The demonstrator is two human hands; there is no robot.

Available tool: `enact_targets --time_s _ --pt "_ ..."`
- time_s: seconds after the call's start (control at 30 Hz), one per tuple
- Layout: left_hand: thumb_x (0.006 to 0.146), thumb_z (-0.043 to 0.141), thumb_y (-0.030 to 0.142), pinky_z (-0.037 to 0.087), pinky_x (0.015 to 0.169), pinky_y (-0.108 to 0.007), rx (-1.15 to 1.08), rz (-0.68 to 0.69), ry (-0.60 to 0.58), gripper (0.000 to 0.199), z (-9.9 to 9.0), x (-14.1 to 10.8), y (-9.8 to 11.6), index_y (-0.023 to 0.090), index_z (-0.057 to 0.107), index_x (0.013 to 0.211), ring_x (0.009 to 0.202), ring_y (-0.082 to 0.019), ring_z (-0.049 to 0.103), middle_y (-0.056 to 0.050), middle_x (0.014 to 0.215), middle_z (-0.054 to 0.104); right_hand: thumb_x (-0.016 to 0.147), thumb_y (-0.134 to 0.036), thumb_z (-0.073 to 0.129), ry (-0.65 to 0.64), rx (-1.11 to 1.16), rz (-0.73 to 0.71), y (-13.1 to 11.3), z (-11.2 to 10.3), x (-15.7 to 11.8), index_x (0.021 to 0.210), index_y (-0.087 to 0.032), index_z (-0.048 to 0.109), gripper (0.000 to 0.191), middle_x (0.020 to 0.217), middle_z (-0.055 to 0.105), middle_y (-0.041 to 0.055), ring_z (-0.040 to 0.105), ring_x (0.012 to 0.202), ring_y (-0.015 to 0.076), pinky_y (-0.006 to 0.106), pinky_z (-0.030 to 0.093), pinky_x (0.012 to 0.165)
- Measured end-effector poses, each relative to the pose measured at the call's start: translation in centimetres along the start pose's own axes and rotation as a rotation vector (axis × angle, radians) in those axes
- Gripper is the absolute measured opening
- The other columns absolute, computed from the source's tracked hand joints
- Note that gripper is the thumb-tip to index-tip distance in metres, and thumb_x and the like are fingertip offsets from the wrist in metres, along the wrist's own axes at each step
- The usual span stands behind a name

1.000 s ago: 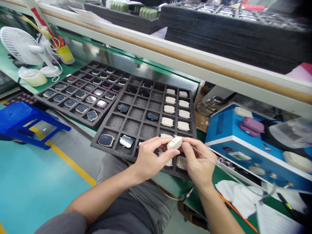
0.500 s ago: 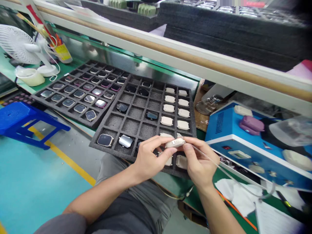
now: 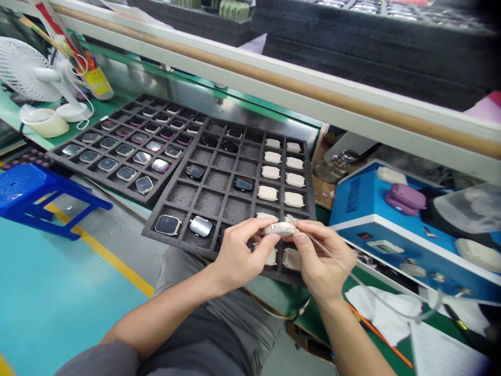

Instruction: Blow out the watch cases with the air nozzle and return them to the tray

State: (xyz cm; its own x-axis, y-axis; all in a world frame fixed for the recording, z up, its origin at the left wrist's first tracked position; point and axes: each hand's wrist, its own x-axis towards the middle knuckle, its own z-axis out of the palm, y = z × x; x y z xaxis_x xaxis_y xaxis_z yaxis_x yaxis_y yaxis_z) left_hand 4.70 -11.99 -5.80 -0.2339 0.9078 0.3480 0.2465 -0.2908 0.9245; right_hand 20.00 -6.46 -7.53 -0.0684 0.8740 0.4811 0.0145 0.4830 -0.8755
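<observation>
My left hand (image 3: 245,248) grips the left end of a cream watch case (image 3: 280,228) between thumb and fingers. At the case's right end, my right hand (image 3: 324,256) is closed, thumb against fingers, with a thin clear tube (image 3: 364,284) running from it toward the blue machine. Whatever tip the tube has is hidden by the fingers. Both hands are above the near right part of a dark foam tray (image 3: 182,195), whose right columns hold several cream cases (image 3: 267,193). Dark and silver watches (image 3: 201,226) lie in some of its other compartments.
A second foam tray (image 3: 97,169) with several watch faces adjoins on the left. The blue machine (image 3: 364,224) stands at right, with a purple case (image 3: 406,199) on top. A white fan (image 3: 47,75), blue stool (image 3: 47,193), white cloth (image 3: 385,310) and overhead shelf rail (image 3: 250,68) surround the trays.
The cream case has tilted slightly between my hands, and my right hand has shifted a little to the right. The whole view has moved slightly.
</observation>
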Motion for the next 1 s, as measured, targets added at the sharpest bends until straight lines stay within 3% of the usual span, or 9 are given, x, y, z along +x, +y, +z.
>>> enact_targets --time_s 0.27,0.53,0.8,0.93,1.0 --pt "0.093 0.067 0.023 0.06 0.077 -0.028 -0.013 -0.02 -0.011 0.026 0.0 -0.1 -0.1 0.01 0.074 0.115 0.087 -0.02 0.075 -0.013 0.106 0.079 0.085 -0.02 0.078 -0.005 -0.009 -0.013 0.1 -0.1 -0.1 0.095 -0.023 0.077 0.01 0.093 0.077 0.0048 0.077 0.085 0.0189 0.028 0.064 0.072" --pt "0.086 0.071 0.016 0.059 0.079 -0.027 -0.01 -0.043 0.004 0.028 0.2 -0.1 0.1 0.011 0.073 0.114 0.087 -0.019 0.074 -0.012 0.106 0.078 0.085 -0.029 0.078 -0.017 -0.09 0.002 -0.3 0.0 0.0 0.092 -0.022 0.078 0.009 0.094 0.079 0.0059 0.078 0.082 0.0192 0.028 0.066 0.073" --pt "0.082 0.071 0.019 0.055 0.071 -0.026 -0.017 -0.111 0.062 0.022 0.1 -0.9 0.4 0.012 0.074 0.103 0.075 -0.018 0.069 -0.009 0.088 0.077 0.081 -0.054 0.079 0.017 -0.114 0.204 0.2 -0.1 -1.2 0.097 -0.022 0.078 0.035 0.095 0.079 0.0043 0.076 0.073 0.0162 0.02 0.062 0.07" --pt "0.086 0.068 0.022 0.053 0.07 -0.027 -0.068 -0.183 0.064 0.021 0.1 -1.4 0.3 0.013 0.069 0.105 0.075 -0.018 0.069 -0.008 0.087 0.076 0.08 -0.057 0.08 0.031 -0.068 0.306 1.5 -0.1 -1.2 0.098 -0.022 0.077 0.04 0.095 0.079 0.0037 0.076 0.074 0.0151 0.018 0.062 0.071" --pt "0.087 0.068 0.023 0.055 0.072 -0.028 -0.094 -0.211 0.061 0.021 0.2 -1.6 0.2 0.014 0.068 0.106 0.078 -0.019 0.071 -0.008 0.09 0.076 0.078 -0.055 0.082 0.037 -0.035 0.287 2.9 -0.3 -1.0 0.096 -0.02 0.078 0.039 0.092 0.08 0.0043 0.076 0.07 0.0164 0.02 0.063 0.065"
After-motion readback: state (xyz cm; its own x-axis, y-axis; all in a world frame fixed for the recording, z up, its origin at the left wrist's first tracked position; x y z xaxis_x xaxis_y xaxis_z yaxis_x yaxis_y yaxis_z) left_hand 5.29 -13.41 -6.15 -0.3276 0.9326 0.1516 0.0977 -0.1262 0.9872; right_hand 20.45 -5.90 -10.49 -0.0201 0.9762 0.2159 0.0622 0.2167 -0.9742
